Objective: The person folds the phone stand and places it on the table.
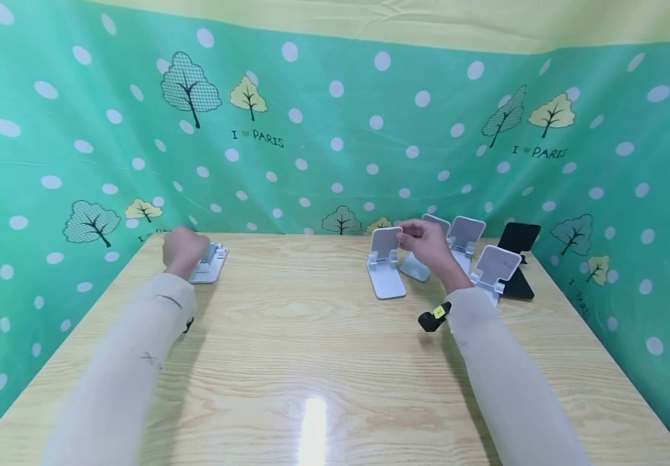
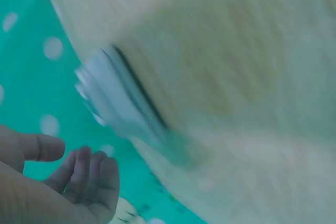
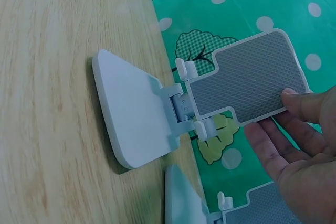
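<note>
A white stand (image 1: 386, 283) is standing unfolded near the table's (image 1: 311, 343) far edge, your right hand (image 1: 426, 244) pinching its upper plate (image 3: 249, 74). Your left hand (image 1: 185, 249), loosely curled and holding nothing, is hovering beside a folded stand (image 1: 208, 274) near the far left corner. More white stands (image 1: 495, 264) and a black stand (image 1: 519, 238) are sitting toward the right edge.

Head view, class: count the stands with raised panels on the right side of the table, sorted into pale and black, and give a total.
Pale stands: 4
Black stands: 1
Total: 5
</note>
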The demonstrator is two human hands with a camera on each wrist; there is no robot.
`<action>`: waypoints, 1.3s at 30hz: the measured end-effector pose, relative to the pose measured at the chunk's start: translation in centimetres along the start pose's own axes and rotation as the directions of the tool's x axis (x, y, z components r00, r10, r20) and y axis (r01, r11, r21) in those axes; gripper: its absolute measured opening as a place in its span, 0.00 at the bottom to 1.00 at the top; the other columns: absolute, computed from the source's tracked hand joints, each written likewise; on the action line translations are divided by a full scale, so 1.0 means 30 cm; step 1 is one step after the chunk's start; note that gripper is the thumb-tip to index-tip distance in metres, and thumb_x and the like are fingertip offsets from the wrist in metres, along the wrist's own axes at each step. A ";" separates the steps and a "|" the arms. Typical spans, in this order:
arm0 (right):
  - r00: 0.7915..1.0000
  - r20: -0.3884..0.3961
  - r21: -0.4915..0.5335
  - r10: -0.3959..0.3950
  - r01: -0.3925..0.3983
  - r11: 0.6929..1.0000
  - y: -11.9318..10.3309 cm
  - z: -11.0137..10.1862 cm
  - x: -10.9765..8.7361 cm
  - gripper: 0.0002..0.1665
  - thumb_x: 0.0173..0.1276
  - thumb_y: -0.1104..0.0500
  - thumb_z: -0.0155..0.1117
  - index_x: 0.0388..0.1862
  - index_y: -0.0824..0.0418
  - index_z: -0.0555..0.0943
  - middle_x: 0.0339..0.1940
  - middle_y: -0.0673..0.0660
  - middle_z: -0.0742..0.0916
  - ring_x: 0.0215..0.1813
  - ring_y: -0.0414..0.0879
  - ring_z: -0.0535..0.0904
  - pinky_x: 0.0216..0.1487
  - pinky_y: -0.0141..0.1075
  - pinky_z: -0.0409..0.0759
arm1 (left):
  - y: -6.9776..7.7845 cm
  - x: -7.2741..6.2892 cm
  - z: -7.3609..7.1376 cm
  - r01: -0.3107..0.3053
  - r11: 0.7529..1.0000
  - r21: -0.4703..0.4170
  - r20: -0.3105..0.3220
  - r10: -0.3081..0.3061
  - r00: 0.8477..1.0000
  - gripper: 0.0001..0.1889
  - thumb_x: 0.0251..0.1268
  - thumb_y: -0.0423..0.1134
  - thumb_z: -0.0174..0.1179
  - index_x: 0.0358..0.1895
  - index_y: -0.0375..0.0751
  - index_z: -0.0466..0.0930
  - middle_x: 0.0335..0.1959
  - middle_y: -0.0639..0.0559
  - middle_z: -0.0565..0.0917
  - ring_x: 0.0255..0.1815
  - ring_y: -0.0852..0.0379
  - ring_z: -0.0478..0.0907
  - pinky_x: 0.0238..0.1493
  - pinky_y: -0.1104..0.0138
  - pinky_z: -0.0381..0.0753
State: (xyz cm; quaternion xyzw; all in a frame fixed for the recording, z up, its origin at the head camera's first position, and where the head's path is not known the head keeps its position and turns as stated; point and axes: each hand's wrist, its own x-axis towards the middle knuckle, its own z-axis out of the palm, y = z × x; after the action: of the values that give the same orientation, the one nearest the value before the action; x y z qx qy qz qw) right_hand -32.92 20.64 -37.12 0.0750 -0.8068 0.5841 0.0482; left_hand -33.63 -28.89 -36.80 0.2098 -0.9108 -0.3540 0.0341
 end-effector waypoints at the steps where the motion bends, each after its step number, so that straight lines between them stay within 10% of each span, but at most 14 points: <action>1: 1.000 -0.001 -0.003 -0.001 0.001 1.000 -0.005 0.002 0.000 0.18 0.74 0.66 0.64 0.61 0.68 0.81 0.54 0.69 0.86 0.56 0.59 0.84 0.53 0.38 0.88 | 0.018 -0.007 0.009 -0.028 1.000 0.000 -0.003 0.028 1.000 0.10 0.69 0.38 0.49 0.38 0.33 0.76 0.35 0.41 0.77 0.38 0.45 0.74 0.36 0.59 0.76; 6: 1.000 -0.009 -0.017 -0.008 0.008 1.000 -0.032 0.014 0.003 0.17 0.75 0.65 0.64 0.60 0.67 0.81 0.54 0.67 0.86 0.55 0.56 0.85 0.53 0.36 0.87 | 0.096 -0.033 0.071 -0.119 0.990 -0.070 0.005 0.120 0.993 0.10 0.63 0.33 0.50 0.22 0.43 0.67 0.16 0.55 0.67 0.18 0.55 0.66 0.21 0.65 0.70; 12: 0.999 -0.014 -0.026 -0.035 0.035 0.999 -0.074 0.023 0.004 0.17 0.76 0.64 0.63 0.61 0.68 0.81 0.55 0.67 0.86 0.57 0.58 0.84 0.55 0.38 0.87 | 0.165 -0.069 0.151 -0.133 0.962 -0.237 0.102 0.161 0.982 0.11 0.64 0.32 0.48 0.22 0.42 0.66 0.17 0.55 0.66 0.18 0.57 0.65 0.21 0.66 0.71; 19: 0.996 -0.032 -0.058 -0.083 0.081 0.995 -0.147 0.047 -0.003 0.15 0.75 0.64 0.64 0.58 0.64 0.83 0.52 0.64 0.88 0.52 0.54 0.86 0.58 0.49 0.85 | 0.247 -0.134 0.254 0.021 0.872 -0.488 0.307 0.150 0.940 0.18 0.78 0.36 0.49 0.62 0.28 0.75 0.53 0.39 0.78 0.47 0.49 0.79 0.52 0.65 0.86; 24: 0.993 -0.018 -0.049 -0.121 0.120 0.992 -0.193 0.070 -0.009 0.16 0.74 0.64 0.66 0.58 0.64 0.84 0.51 0.64 0.89 0.50 0.55 0.87 0.55 0.45 0.87 | 0.314 -0.204 0.323 0.104 0.798 -0.594 0.411 0.190 0.892 0.22 0.80 0.36 0.50 0.70 0.28 0.69 0.63 0.34 0.74 0.64 0.38 0.73 0.66 0.57 0.80; 31: 0.986 -0.032 -0.076 -0.166 0.163 0.984 -0.237 0.101 -0.011 0.15 0.74 0.63 0.66 0.58 0.63 0.84 0.49 0.63 0.90 0.49 0.56 0.88 0.50 0.39 0.89 | 0.410 -0.290 0.393 0.156 0.751 -0.641 0.484 0.239 0.842 0.20 0.80 0.36 0.53 0.67 0.29 0.72 0.66 0.32 0.74 0.58 0.41 0.78 0.64 0.56 0.82; 39: 0.975 -0.060 -0.104 -0.214 0.207 0.973 -0.269 0.123 -0.004 0.13 0.73 0.65 0.67 0.55 0.65 0.86 0.46 0.63 0.90 0.46 0.53 0.88 0.46 0.36 0.89 | 0.456 -0.323 0.446 0.256 0.641 -0.723 0.521 0.263 0.812 0.19 0.79 0.35 0.54 0.66 0.27 0.74 0.62 0.33 0.78 0.47 0.47 0.83 0.63 0.55 0.82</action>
State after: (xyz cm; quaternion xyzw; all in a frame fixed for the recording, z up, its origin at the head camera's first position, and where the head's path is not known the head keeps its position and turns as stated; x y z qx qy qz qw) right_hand -31.35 14.66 -30.74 0.1370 -0.8195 0.5381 0.1420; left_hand -32.54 -7.48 -36.95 0.0539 -0.6374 -0.7517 -0.1607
